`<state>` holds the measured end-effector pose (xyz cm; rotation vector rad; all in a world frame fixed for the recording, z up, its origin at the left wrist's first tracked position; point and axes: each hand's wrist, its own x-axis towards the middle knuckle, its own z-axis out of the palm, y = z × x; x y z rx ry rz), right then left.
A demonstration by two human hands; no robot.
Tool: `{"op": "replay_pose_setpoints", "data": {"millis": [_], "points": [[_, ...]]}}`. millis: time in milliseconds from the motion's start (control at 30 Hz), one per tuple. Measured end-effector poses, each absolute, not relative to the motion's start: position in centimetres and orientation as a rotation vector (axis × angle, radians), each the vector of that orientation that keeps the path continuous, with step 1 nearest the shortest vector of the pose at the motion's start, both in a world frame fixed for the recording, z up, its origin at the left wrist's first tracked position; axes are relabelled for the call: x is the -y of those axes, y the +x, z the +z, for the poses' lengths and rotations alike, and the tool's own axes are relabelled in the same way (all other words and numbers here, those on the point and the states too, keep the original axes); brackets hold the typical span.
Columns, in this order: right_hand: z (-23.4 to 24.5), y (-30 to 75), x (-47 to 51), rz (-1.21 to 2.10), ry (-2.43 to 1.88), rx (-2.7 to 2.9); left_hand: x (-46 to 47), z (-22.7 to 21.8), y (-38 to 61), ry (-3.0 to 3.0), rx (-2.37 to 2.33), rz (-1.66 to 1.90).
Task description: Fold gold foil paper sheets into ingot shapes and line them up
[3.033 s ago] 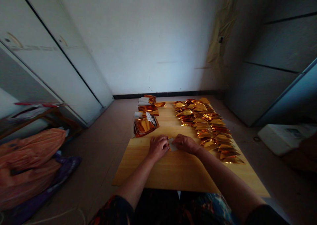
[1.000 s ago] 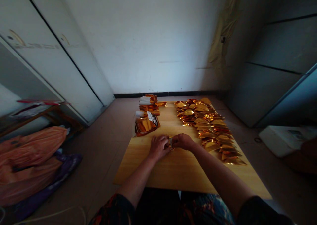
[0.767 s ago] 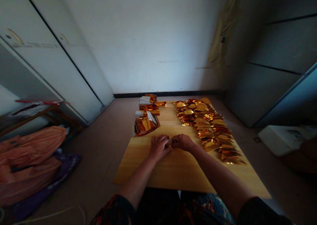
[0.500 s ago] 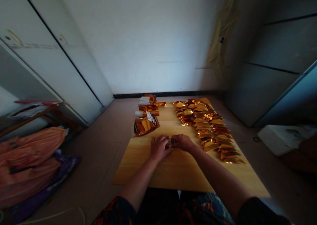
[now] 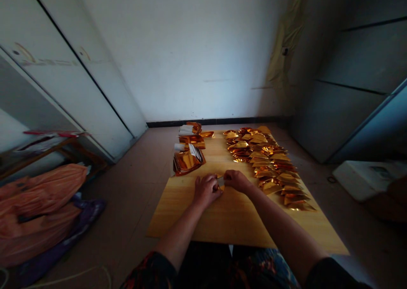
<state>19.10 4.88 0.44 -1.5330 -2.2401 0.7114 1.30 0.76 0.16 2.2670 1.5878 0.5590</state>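
The left hand [image 5: 206, 190] and right hand [image 5: 237, 181] pinch a small gold paper [image 5: 220, 183] tight in their fingers [image 5: 213, 182], near the middle of the wooden board [image 5: 229, 221]. Folded gold papers [image 5: 267, 166] lie on the board's right side, and gold packs [image 5: 187, 161] sit at its far left.

Two bare forearms [image 5: 181, 234] [image 5: 286, 229] and bare hands [image 5: 206, 190] [image 5: 237, 181], nothing worn on them. Short sleeves: left sleeve [image 5: 149, 270] dark with a red and orange print, right sleeve [image 5: 337, 274] looks plain black, print hard to see in the shadow. Lap fabric [image 5: 263, 267] dark, blue and orange floral pattern.
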Motion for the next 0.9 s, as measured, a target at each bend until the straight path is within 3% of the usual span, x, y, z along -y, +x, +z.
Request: {"op": "replay_pose_setpoints", "data": {"millis": [200, 433, 633, 900], "points": [[1.2, 18.7, -3.9, 0.529, -1.637, 2.182, -0.8, 0.0, 1.3, 2.292, -1.609, 0.555], [0.9, 17.6, -0.5, 0.668, -1.599, 2.024, -0.3, -0.9, 2.5, 2.307, -1.783, 0.622], [0.8, 16.7, 1.6, 0.344, -1.705, 2.257, 0.0, -0.9, 3.1, 2.301, -1.826, 0.618], [0.2, 16.2, 2.7, 0.054, -1.508, 2.460, -0.7, -0.1, 0.6, 2.400, -1.577, 0.535]]}}
